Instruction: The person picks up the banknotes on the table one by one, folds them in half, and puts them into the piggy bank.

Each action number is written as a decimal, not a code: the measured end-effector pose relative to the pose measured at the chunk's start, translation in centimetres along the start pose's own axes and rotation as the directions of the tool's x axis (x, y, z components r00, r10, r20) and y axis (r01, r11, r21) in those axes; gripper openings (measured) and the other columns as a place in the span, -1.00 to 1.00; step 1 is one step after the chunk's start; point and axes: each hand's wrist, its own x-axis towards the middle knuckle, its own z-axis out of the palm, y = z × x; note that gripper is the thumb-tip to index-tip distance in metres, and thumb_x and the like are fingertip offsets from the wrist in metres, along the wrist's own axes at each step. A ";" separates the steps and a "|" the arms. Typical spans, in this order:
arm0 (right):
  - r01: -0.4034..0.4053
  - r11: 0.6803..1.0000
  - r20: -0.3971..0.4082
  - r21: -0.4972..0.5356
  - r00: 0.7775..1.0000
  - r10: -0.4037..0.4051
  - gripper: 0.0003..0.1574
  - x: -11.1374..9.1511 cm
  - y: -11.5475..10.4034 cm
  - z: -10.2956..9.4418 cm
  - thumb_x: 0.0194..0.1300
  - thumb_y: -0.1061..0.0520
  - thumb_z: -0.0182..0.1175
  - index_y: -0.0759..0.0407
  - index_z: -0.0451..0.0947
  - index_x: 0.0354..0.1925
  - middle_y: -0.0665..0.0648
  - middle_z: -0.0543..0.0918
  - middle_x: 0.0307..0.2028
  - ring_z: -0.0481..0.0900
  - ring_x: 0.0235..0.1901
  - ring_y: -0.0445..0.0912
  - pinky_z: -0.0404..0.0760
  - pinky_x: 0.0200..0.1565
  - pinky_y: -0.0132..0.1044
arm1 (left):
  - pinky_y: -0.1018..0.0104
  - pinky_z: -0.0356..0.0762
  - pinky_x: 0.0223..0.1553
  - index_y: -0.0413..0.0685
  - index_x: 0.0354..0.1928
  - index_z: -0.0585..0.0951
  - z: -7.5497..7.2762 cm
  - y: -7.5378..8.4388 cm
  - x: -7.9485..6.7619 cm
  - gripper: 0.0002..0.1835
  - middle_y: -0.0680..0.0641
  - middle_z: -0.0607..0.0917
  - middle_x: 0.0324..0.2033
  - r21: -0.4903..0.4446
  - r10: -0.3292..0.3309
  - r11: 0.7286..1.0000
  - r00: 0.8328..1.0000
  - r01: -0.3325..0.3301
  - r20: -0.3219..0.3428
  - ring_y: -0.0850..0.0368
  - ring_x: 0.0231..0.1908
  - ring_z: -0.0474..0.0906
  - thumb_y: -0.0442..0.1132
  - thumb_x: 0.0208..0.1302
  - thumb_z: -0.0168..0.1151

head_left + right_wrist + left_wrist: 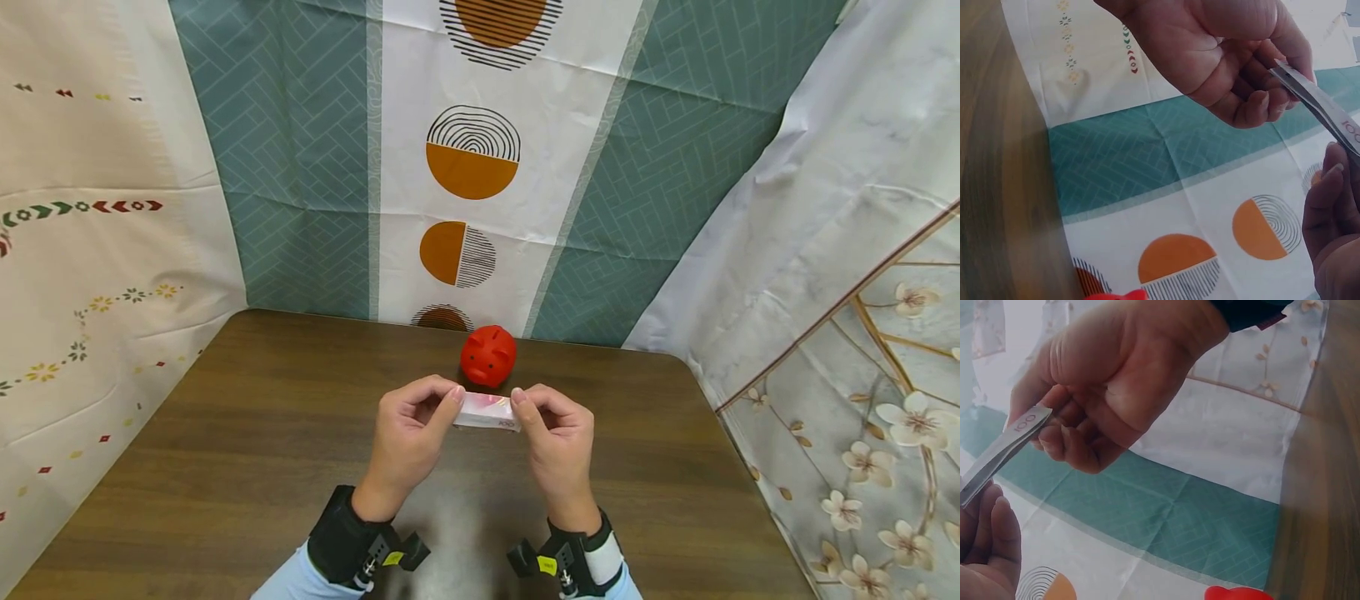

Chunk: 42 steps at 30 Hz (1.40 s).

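Note:
A folded banknote (486, 411), pale pink and white with "100" printed near one end, is stretched between both hands above the table. My left hand (412, 437) pinches its left end between thumb and forefinger. The "100" end is pinched by my right hand (558, 446) in the same way. Seen from the left wrist, the banknote (1007, 447) is a narrow strip with its layers slightly apart. Just beyond the hands stands a red piggy bank (488, 356) with a slot on its top, facing me.
The brown wooden table (300, 400) carries the piggy bank near its back edge. Behind it hangs a teal and white cloth (300, 167) with orange circles. Patterned cloths also hang at the left (112, 250) and right (825, 333) sides.

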 end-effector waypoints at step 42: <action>0.012 1.000 0.141 0.004 0.990 -0.012 -0.85 -0.3 0.7 1.3 0.35 0.43 0.22 0.29 0.66 -0.34 0.14 0.63 -0.48 0.49 -0.47 -0.13 0.53 -0.54 -0.31 | 0.30 0.64 -0.48 -0.18 -0.27 0.72 0.2 -0.8 -0.2 -0.90 -0.17 0.70 -0.43 -0.063 -0.014 0.998 0.982 0.027 0.188 0.15 -0.45 0.52 -0.49 0.31 0.29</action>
